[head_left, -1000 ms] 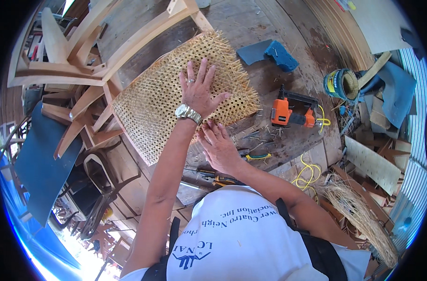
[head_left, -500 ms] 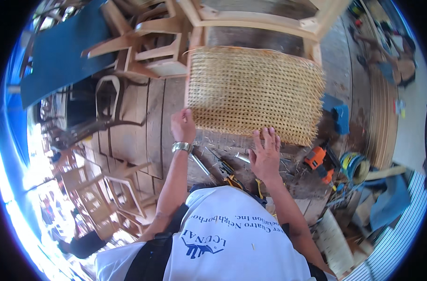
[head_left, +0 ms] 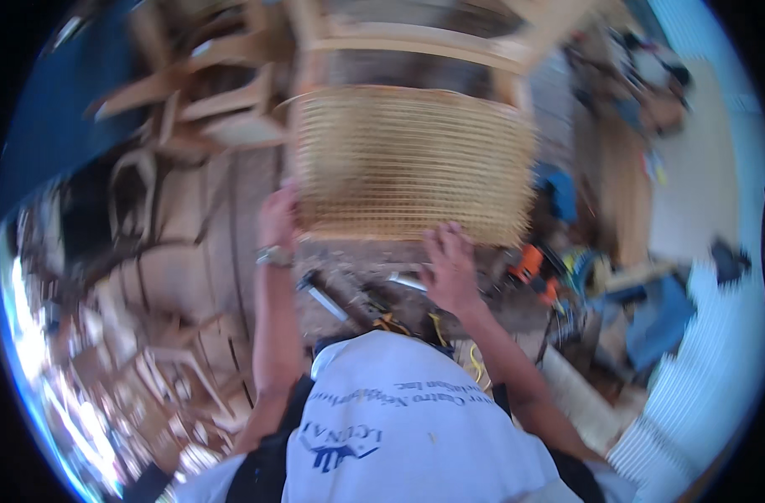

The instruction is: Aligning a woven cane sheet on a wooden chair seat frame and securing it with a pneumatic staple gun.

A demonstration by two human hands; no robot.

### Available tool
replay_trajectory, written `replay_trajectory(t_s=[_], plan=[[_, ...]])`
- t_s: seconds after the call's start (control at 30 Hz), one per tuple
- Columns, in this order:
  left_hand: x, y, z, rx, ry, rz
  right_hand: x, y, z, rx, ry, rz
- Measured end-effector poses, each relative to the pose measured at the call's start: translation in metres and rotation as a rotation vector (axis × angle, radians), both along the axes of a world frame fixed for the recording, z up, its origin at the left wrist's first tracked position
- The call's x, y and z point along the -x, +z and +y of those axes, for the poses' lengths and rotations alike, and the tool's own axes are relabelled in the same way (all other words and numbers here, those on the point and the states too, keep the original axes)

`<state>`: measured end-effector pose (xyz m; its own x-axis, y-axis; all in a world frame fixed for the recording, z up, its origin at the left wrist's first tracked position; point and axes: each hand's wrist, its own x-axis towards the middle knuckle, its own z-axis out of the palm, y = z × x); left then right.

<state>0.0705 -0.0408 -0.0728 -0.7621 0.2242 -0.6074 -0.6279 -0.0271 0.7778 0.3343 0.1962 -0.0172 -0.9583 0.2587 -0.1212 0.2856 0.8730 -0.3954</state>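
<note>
A woven cane sheet [head_left: 414,163] with a ragged right edge lies over the seat of a pale wooden chair frame [head_left: 416,44]. At the sheet's near left corner, my left hand [head_left: 278,220] is closed on the edge, its fingertips blurred. My right hand [head_left: 450,267] rests open at the near edge, fingers spread onto the cane. An orange-and-black staple gun [head_left: 529,267] lies just right of it, near a blue pad [head_left: 559,195]. Blurred hand tools [head_left: 382,318] lie on the worn board between my forearms.
More chair frames [head_left: 219,109] stand upper left and lower left [head_left: 181,369]. A co-worker [head_left: 655,96] is low at upper right, beside long boards [head_left: 621,210]. A can [head_left: 580,270], blue offcuts [head_left: 655,323] and a plywood piece [head_left: 580,394] are at right.
My left hand has moved from flat on the cane's middle to grip its left edge. My right hand has shifted right along the near edge. The view has swung round and blurred.
</note>
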Motion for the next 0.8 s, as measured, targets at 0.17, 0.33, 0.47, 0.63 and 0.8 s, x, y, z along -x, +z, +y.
replay_trajectory(t_s=[0.17, 0.33, 0.47, 0.63, 0.8], plan=[[0.04, -0.001, -0.014, -0.151, -0.021, -0.078, -0.003, -0.012, -0.004, 0.066, -0.011, 0.043], [0.076, 0.008, 0.011, -0.148, -0.126, -0.12, -0.009, -0.012, -0.003, 0.07, -0.079, 0.018], [0.097, 0.019, 0.014, -0.082, -0.188, -0.091, -0.007, -0.016, -0.003, 0.084, -0.051, 0.054], [0.104, 0.018, 0.018, 0.006, -0.506, -0.057, -0.004, -0.009, 0.0, 0.049, -0.031, 0.002], [0.09, 0.02, 0.033, 0.05, -0.333, -0.019, -0.009, -0.011, 0.001, 0.027, -0.018, 0.005]])
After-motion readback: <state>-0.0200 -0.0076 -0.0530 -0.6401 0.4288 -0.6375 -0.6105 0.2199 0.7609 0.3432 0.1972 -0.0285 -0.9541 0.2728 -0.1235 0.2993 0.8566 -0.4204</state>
